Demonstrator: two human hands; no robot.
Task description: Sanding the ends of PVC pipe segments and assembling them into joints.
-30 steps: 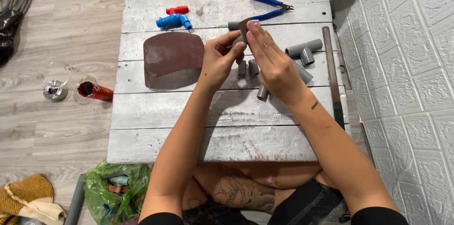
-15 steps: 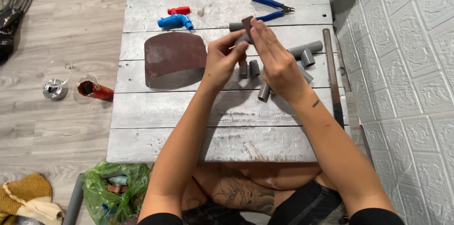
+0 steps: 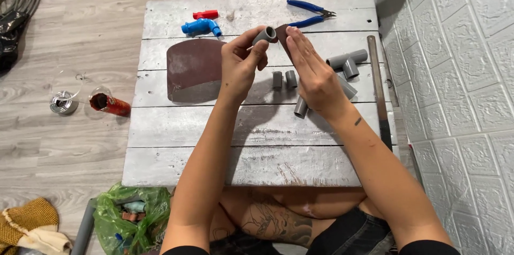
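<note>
Far to the left of the hands, on the floor, lie a small coil of wire (image 3: 63,102) and a red-tipped tube (image 3: 110,104), out of reach of the work. Nearer, just left of the left hand, a large sheet of brown sandpaper (image 3: 193,70) lies flat on the surface (image 3: 214,137), and above it a blue tap with a red handle (image 3: 202,23) is laid aside.

The left hand (image 3: 241,65) is clenched around a short grey pipe piece (image 3: 264,35), held up off the surface with its open end tilted toward the right hand, so that the end can be rubbed. The right hand (image 3: 313,70) presses a small strip of sandpaper (image 3: 282,38) against that end, fingers (image 3: 300,46) stretched flat and close together to back the strip; it grasps the strip rather than the pipe.

Under and between the hands several short grey pipe cuts (image 3: 284,79) stand and lie close by, within easy reach. Right of the right hand rests a grey tee fitting (image 3: 348,62), beyond it blue-handled pliers (image 3: 308,14), and along the right edge a long dark blade or bar (image 3: 377,89), which I cannot tell apart.
</note>
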